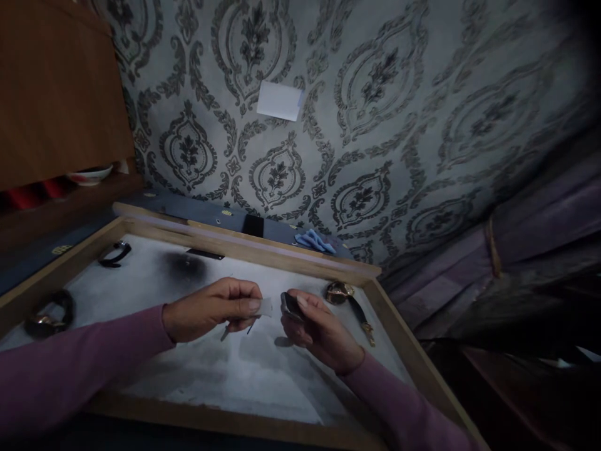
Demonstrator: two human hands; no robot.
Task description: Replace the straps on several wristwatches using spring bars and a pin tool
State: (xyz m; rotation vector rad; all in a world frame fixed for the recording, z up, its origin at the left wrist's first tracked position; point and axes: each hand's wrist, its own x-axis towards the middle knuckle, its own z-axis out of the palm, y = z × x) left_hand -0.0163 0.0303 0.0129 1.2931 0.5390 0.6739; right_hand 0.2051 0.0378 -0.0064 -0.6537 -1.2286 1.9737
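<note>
My left hand (pixel 220 307) pinches a small pale flat piece (pixel 265 307) between thumb and forefinger. Thin dark slivers (pixel 225 334) show beneath its fingers; whether the hand holds them I cannot tell. Close by on the right, my right hand (pixel 323 332) is wrapped round a small dark rectangular object (pixel 292 307) with a grey edge. The two held things are a short gap apart. Both hands are above the white floor of a wooden-framed tray (pixel 282 401). Just beyond my right hand lies a gold-coloured watch (pixel 338 292) with a dark strap.
Inside the tray are a watch (pixel 49 316) at left, a dark-strapped watch (pixel 115 255) farther back and a dark flat strip (pixel 205 254). Behind its rear rail lie a black flat object (pixel 253 225) and a blue cloth (pixel 315 241). A patterned wall (pixel 277 175) rises beyond.
</note>
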